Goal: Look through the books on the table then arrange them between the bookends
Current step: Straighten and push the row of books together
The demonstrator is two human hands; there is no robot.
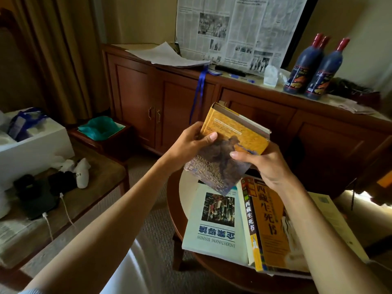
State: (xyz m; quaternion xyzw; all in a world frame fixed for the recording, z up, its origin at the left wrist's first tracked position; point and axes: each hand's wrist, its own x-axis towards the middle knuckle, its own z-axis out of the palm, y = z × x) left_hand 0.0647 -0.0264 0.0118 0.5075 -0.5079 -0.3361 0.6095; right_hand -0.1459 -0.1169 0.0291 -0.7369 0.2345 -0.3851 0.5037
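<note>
Head view shows both hands holding one yellow hardback (233, 143) in the air above the far edge of the round table (182, 187). The left hand (191, 143) grips the book's left side, thumb curled onto the cover; the right hand (263, 164) holds the lower right corner, thumb on the front and fingers hidden behind it. The book is closed and tilted, spine side toward the left hand.

Two more books lie flat on the table below: a pale green business textbook (214, 228) toward the left edge, and an orange book with Chinese characters (273, 225) just beside it on the right, resting on a larger pale volume (331, 219) that pokes out past the right edge. No bookends can be seen from here.

Risks, as I judge them: the dust jacket looks loose and creased at the lower corner, so a grip on the jacket alone could let the boards slip out and drop onto the books beneath. The textbook overhangs the near edge of the table; a falling book or a brushing forearm could tip it to the floor. The stacked pair on the right could slide likewise.
</note>
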